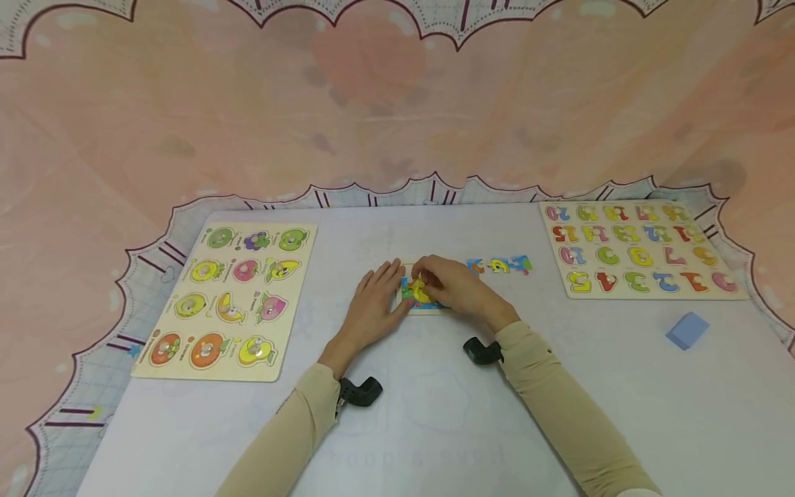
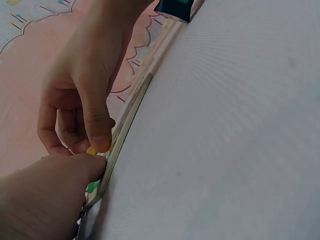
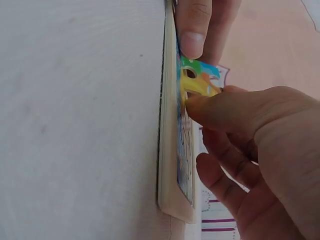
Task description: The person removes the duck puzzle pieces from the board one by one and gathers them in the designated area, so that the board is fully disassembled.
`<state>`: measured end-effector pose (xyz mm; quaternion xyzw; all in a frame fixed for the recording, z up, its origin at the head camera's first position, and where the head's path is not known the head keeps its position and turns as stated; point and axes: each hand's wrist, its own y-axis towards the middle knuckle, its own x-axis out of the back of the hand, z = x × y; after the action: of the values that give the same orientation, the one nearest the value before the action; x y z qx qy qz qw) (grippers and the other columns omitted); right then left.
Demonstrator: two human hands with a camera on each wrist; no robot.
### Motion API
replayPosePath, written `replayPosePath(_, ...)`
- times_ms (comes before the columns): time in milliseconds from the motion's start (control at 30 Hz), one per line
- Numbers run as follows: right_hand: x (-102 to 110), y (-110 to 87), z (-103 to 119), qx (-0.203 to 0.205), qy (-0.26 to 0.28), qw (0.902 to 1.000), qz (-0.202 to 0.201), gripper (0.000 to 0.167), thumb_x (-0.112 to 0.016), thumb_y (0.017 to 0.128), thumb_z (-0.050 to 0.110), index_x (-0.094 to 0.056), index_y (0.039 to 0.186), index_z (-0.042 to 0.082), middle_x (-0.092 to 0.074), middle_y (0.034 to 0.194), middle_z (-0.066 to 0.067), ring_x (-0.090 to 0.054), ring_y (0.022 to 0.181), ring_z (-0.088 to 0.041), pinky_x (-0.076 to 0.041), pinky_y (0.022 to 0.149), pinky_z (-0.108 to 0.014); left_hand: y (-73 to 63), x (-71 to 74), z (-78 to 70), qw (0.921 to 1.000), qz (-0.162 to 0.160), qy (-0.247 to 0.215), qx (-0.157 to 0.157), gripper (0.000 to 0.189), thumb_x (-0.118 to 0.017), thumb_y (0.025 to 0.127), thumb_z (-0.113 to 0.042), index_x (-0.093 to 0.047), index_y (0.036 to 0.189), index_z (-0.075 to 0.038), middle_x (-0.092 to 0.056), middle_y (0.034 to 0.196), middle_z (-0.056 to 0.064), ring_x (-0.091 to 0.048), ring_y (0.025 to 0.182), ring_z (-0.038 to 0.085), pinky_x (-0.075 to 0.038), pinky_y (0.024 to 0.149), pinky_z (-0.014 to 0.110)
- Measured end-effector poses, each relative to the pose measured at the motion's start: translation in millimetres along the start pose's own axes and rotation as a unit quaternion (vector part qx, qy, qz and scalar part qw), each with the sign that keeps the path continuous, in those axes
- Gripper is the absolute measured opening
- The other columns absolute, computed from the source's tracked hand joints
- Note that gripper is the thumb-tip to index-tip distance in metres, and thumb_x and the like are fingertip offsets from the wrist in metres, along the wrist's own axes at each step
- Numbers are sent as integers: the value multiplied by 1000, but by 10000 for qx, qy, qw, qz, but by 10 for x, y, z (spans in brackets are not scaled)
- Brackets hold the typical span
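Note:
A small wooden jigsaw board (image 1: 427,313) with a colourful picture lies near the middle of the white table. My left hand (image 1: 373,301) rests at its left side, fingers straight, with the thumb on the board's edge. From the right, my right hand (image 1: 458,284) pinches a yellow, green and blue jigsaw piece (image 3: 200,82) between thumb and index finger. In the right wrist view that piece stands tilted up from the board, close to the left thumb (image 3: 192,42). The fingers partly cover the board in the head view.
Several loose jigsaw pieces (image 1: 499,265) lie right of the board. A fruit puzzle board (image 1: 282,345) is on the left, a number puzzle board (image 1: 652,293) at the back right. Nearer, on the right, sits a blue block (image 1: 687,330). A patterned cloth (image 1: 373,124) hangs beyond the table.

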<state>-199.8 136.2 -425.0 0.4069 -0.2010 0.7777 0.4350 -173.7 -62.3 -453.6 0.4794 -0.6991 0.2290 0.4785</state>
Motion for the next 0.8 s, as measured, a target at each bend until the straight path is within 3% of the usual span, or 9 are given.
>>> replayPosePath(167,15,0,2,56,-182,9998,-92,19,-61,92,13,-60,111,15,-57,88,3,-52,80,-12,-47,71,-25,4,-3,3,10000,-29,48,-19,60,-54,93,-36,-39,144,-8,-30,155,7,-25,145,25,-18,118,48)
replayPosePath(367,83,-52,-12,-246,103,9996,-96,23,-61,92,17,-59,115,17,-60,94,5,-54,84,-12,-49,74,-26,3,1,-2,10000,-45,24,-22,60,-55,94,-36,-39,144,-7,-31,154,7,-25,144,26,-17,118,47)
replayPosePath(600,171,-88,-73,-130,241,9992,-275,20,-62,90,13,-61,110,13,-60,88,0,-53,79,-14,-48,68,-26,-4,-9,3,10000,-44,58,18,61,-55,93,-37,-38,144,-8,-31,154,7,-25,145,25,-17,119,47)
replayPosePath(800,205,-133,-114,-502,251,9983,-184,21,-61,89,13,-59,110,15,-60,91,0,-53,80,-15,-48,69,-26,0,-7,6,10000,38,47,72,62,-53,94,-40,-37,145,-9,-29,155,6,-23,145,24,-16,119,45)
